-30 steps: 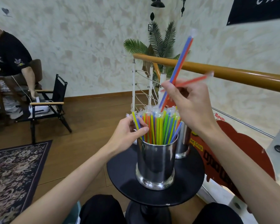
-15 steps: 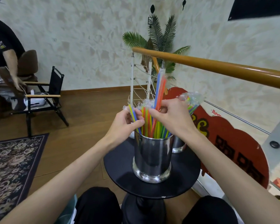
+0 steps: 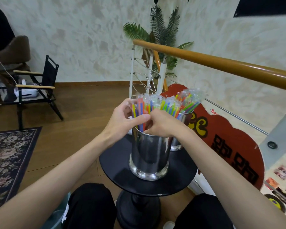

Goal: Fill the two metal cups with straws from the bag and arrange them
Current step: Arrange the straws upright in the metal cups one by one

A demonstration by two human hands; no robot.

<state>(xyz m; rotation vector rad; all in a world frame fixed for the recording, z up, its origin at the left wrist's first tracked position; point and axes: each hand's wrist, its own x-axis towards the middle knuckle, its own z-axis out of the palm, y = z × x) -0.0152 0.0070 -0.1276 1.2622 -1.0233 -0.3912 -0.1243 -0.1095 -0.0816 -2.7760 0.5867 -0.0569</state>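
The near cup (image 3: 149, 156) stands on the round black desk (image 3: 116, 167), packed with wrapped straws (image 3: 155, 104) that rise well above its rim. The far cup (image 3: 182, 129) sits just behind it to the right, also full, its straws leaning right. Both hands meet over the near cup's rim. The left hand (image 3: 122, 119) has its fingers curled round the straws on the left side of the bunch. The right hand (image 3: 163, 124) reaches in among the straws, fingers curled and hidden; whether it pinches any I cannot tell. Filling looks nearly or fully done; what remains is likely evening out the bunches. No bag is clearly in view.
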